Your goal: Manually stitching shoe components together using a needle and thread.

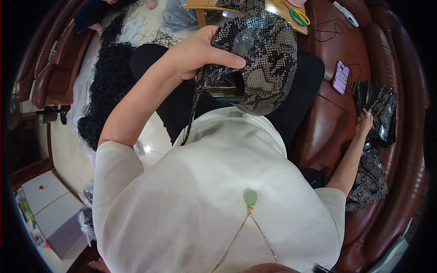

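My left hand [200, 52] is closed on a glossy grey-and-black snakeskin-print piece [273, 59], held up above my lap with the thumb lying on its face. The piece is broad and curved, with a rounded opening near its lower left; whether it is a finished bag I cannot tell. A thin dark strip [193, 109] hangs down beside it below my wrist. Out on the sofa to the right, my right hand [364, 122] has its fingers bent against the edge of a pile of similar snakeskin-print pieces [382, 109]. More patterned material [368, 182] lies nearer, beside my right forearm.
A phone [341, 77] with its screen lit and a cable lie on the brown leather sofa [318, 123]. Scissors with green and yellow handles [298, 17] rest on a wooden table [271, 8]. Black strips [111, 86] heap on the floor at left. Another person's leg [91, 20] shows far left.
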### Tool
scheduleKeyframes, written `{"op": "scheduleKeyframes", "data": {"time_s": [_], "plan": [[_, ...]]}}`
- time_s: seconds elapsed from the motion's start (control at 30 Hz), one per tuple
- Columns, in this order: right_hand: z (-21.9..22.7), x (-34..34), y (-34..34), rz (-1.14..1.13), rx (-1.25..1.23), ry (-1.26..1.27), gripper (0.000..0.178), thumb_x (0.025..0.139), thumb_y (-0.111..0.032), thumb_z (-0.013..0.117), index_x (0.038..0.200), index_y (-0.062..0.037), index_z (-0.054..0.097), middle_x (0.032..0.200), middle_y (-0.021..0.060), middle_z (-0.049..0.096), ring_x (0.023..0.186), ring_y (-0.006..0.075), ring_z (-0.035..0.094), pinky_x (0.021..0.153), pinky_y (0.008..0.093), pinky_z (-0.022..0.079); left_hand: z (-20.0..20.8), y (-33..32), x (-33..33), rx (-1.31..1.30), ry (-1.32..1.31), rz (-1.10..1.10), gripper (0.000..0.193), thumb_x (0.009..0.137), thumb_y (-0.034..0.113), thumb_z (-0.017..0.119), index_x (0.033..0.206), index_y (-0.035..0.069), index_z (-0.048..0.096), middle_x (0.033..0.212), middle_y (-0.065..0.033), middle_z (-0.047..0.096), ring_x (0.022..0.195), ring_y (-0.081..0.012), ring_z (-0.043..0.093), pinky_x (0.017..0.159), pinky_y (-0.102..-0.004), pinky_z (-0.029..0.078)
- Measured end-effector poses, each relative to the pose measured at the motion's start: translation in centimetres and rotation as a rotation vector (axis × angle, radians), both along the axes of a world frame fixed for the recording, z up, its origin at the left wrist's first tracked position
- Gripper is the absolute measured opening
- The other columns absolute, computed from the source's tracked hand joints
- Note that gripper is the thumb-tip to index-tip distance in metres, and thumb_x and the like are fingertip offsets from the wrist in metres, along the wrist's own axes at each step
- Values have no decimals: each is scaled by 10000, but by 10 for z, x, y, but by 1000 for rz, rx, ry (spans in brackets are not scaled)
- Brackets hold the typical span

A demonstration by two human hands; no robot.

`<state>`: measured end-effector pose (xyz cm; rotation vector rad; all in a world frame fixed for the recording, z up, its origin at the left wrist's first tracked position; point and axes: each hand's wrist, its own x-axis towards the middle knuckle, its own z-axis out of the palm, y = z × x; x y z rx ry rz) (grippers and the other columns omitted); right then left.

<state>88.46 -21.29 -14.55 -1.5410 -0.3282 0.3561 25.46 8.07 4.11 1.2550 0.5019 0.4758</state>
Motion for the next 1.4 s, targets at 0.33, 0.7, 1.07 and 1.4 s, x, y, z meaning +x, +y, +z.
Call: {"op": "scheduleKeyframes", "data": {"time_s": [0.33,0.7,1.07,1.4], "plan": [[-7,-20,13,-84,-822,-1342,158,928,-164,511,1020,-54,580,904,123,632,654,304,581,554,399,470,-1,1,7,-110,-68,-112,482,648,-2,772,1094,-47,596,999,-141,693,815,-213,687,716,-268,569],[-3,-57,51,-94,-902,-1390,125,898,-182,536,906,-57,544,841,189,597,723,428,576,649,493,480,4,-13,8,338,-140,-189,448,633,-79,747,1058,-9,622,969,-107,686,808,-183,648,730,-275,543],[213,-374,103,489,62,-463,235,912,-99,492,1062,26,623,909,99,609,699,138,504,657,249,446,0,-59,27,1577,-311,-213,135,667,-48,702,756,10,619,859,-103,637,592,-202,489,517,-292,416],[194,-404,99,1029,3,-1059,173,813,-86,611,916,-63,747,818,40,482,660,130,431,554,218,351,-16,-55,17,1629,-450,-43,108,663,-61,649,684,11,571,813,-101,617,582,-204,487,491,-297,421]]}}
